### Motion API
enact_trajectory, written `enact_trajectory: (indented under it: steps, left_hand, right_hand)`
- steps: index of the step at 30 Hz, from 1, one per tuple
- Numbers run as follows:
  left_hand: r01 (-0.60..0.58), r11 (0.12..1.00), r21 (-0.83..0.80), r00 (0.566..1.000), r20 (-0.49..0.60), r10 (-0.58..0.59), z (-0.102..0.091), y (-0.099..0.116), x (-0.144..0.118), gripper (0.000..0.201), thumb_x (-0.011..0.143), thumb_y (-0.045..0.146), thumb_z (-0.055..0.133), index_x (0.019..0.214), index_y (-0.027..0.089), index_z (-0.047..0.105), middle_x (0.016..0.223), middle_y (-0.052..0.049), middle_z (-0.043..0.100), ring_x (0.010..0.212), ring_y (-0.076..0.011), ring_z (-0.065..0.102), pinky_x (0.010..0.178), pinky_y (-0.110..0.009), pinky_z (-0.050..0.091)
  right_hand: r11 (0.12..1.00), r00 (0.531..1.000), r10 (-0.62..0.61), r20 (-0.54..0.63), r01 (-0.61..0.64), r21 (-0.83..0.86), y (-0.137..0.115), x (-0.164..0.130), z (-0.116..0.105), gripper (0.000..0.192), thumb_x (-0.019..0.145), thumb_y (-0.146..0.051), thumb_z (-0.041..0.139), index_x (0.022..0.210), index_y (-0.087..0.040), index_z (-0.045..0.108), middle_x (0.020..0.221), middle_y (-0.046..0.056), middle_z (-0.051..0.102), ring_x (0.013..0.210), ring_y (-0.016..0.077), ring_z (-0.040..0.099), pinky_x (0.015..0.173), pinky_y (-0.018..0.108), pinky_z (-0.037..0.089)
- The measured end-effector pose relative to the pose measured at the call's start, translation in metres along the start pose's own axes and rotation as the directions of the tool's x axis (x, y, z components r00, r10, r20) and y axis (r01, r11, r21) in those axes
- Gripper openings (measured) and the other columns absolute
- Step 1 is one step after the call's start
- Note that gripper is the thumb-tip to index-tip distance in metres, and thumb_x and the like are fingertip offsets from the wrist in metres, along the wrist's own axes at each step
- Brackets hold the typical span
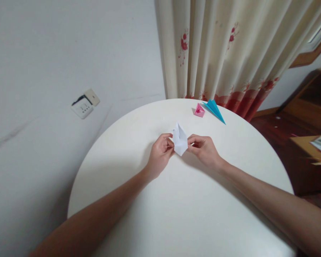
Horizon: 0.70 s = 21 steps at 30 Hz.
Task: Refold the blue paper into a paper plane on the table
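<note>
We saw the folded white paper (180,140) sitting directly between the two sets of fingers, raised just above the tabletop (176,207) near its middle. The fingers of the left hand (161,154) were closed together on the paper's left edge, thumb and forefinger pinching it. The fingers of the right hand (204,149) were likewise pressed together on the paper's right edge, the other fingers curled in beneath. The paper stood with two pointed flaps upward and one point downward, held from both sides. Both forearms reached in from the near edge of the round white tabletop. Farther off, near the far rim and well apart from the hands, lay a small pink folded paper (199,110) and just beside it a blue paper plane (214,110). Behind the tabletop hung a cream curtain (224,50) with red flowers, and a wall socket (83,105) showed on the white wall at the left.
</note>
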<state>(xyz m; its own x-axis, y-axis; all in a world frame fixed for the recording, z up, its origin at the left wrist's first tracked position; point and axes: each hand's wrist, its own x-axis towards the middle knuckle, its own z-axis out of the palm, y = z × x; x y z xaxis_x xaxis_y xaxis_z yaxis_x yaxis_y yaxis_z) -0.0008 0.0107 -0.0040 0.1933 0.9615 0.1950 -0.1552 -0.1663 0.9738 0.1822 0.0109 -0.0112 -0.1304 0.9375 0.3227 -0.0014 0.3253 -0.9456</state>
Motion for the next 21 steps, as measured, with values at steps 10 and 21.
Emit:
enact_trajectory:
  steps: [10, 21]
  left_hand:
    - [-0.023, 0.996, 0.091, 0.997, 0.078, 0.016, -0.004, 0.000, 0.001, 0.018, 0.079, 0.030, 0.073, 0.092, 0.017, 0.074, 0.090, -0.006, 0.074, 0.084, -0.0202, 0.068, 0.081, -0.030, 0.052]
    - [-0.028, 0.995, 0.093, 0.999, 0.046, 0.024, -0.005, -0.005, 0.000, 0.024, 0.074, 0.033, 0.084, 0.090, 0.016, 0.078, 0.099, -0.008, 0.074, 0.091, -0.0218, 0.070, 0.084, -0.032, 0.056]
  right_hand:
    - [0.998, 0.997, -0.051, -0.053, 0.049, -0.041, 0.000, 0.001, -0.002, 0.015, 0.077, -0.033, 0.078, 0.069, -0.022, 0.074, 0.077, 0.003, 0.070, 0.069, 0.0162, 0.060, 0.058, 0.028, 0.041]
    - [0.975, 0.989, -0.144, -0.042, 0.134, -0.178, -0.007, -0.002, -0.002, 0.014, 0.085, -0.034, 0.074, 0.075, -0.024, 0.078, 0.076, 0.003, 0.070, 0.069, 0.0169, 0.060, 0.057, 0.028, 0.041]
